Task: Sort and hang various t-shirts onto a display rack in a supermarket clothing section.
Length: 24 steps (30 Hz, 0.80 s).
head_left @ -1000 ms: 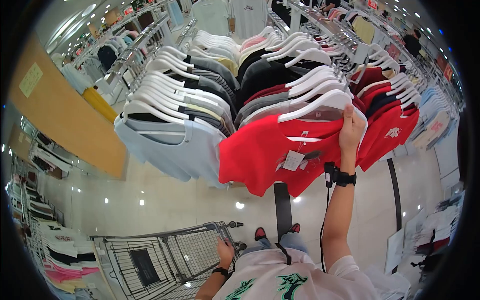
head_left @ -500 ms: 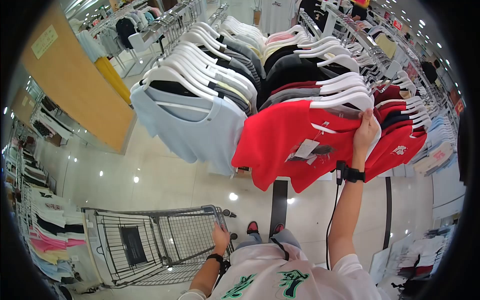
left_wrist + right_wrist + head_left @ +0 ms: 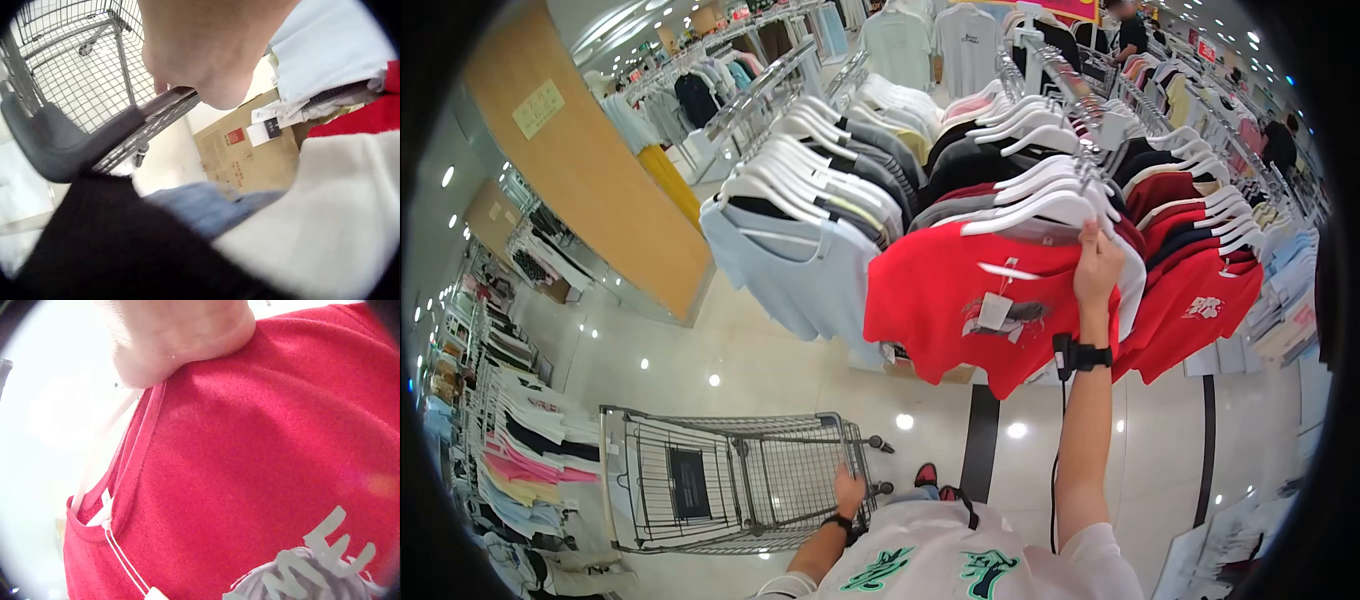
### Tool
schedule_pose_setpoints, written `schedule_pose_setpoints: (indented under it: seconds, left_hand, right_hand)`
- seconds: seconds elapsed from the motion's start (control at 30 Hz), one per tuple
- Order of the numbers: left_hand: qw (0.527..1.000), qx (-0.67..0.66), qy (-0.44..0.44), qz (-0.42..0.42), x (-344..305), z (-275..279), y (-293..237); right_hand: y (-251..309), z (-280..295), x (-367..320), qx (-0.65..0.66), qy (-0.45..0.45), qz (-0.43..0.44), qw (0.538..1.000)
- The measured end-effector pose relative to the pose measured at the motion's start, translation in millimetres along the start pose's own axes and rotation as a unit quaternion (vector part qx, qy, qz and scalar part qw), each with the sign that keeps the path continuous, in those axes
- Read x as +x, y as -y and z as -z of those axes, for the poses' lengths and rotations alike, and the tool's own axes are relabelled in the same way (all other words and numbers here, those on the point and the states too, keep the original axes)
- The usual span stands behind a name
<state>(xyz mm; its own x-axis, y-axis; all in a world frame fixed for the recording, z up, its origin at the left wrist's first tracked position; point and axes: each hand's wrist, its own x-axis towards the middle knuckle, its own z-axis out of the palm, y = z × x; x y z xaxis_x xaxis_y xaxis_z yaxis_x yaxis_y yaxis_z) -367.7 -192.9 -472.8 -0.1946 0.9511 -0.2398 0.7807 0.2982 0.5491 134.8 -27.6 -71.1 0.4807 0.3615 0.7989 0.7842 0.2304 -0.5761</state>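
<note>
A red shirt (image 3: 940, 290) with a white tag (image 3: 996, 311) hangs from a white hanger (image 3: 1030, 213) at the front end of the rack. My right hand (image 3: 1098, 268) grips it at the shoulder by the hanger's end. In the right wrist view the heel of that hand (image 3: 184, 340) lies against the red cloth (image 3: 250, 444), fingers hidden. Low in the head view, my left hand (image 3: 849, 490) is curled round the end rail of a grey shopping cart (image 3: 790, 470). The left wrist view has this hand (image 3: 209, 56) over the cart's rail (image 3: 165, 103).
Left of the red shirt hangs a light blue shirt (image 3: 785, 265); more red shirts (image 3: 1200, 305) hang to the right. A wooden pillar (image 3: 590, 160) stands at the left. A cardboard box (image 3: 250, 150) is on the floor below the clothes. Folded clothes lie at the lower left.
The head view has shifted about, moving the rack and cart within it. The red shirt's front faces the camera more squarely than half a second ago. Both hands keep their holds.
</note>
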Motion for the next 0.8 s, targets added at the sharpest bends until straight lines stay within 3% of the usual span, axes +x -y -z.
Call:
schedule_pose_setpoints:
  seconds: [0.07,0.2,0.27,0.33,0.4,0.47,0.67,0.8]
  left_hand:
    - [0.993,0.006,0.108,0.05,-22,16,-2]
    - [0.989,0.082,0.115,0.033,-44,-1,63]
    - [0.935,0.136,0.324,0.041,-48,22,61]
    - [0.94,0.103,0.323,0.036,-63,35,56]
    - [0.933,0.204,0.295,-0.024,-59,37,50]
    - [0.926,0.211,0.313,-0.017,-53,45,46]
    - [0.926,0.175,0.334,-0.028,-37,36,110]
    - [0.94,0.159,0.301,-0.019,-35,55,117]
  right_hand:
    - [-3,2,-1,0.0,0.005,0.005,1.0]
    - [-1,1,1,0.027,0.016,-0.007,0.999]
    - [-3,-2,1,0.039,0.026,-0.014,0.999]
    - [3,-3,1,0.031,0.031,-0.04,0.998]
    - [-1,-6,2,0.052,0.022,-0.039,0.998]
    - [-4,-5,1,0.028,0.027,-0.022,0.999]
    - [-4,-5,3,0.038,0.029,-0.02,0.999]
    - [-6,-11,4,0.06,0.021,-0.018,0.998]
